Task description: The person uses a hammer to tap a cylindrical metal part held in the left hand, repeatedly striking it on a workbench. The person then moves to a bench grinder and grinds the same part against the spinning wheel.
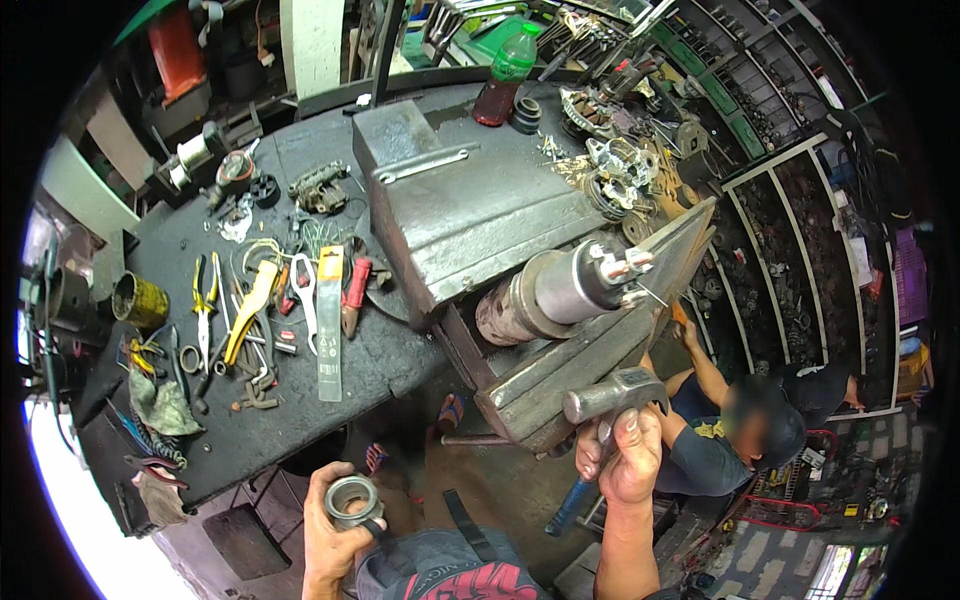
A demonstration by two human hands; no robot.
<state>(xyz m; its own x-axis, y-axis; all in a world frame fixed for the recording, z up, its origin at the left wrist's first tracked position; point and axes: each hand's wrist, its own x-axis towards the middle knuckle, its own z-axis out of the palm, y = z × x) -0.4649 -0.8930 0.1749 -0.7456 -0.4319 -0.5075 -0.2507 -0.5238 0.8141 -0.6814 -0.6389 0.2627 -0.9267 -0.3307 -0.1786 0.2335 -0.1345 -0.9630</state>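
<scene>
At the lower middle, my left hand [335, 520] grips a hollow metal ring [361, 485] below the bench's front edge. My right hand [625, 460] is closed on a hammer [590, 400], its steel head near the front of the vise jaws and its blue-gripped handle hanging downward. A large steel bench vise [470, 220] fills the middle of the bench [230, 400]. A cylindrical metal part [570, 290], a motor-like body with small terminals on top, sits between the jaws, pointing up and right.
Pliers [205, 300], assorted tools and a yellow can [140, 300] lie on the bench's left side. A green-capped bottle [510, 70] and metal parts [620, 170] stand behind the vise. A person [730, 425] is low at the right, beside shelves [780, 260] of parts.
</scene>
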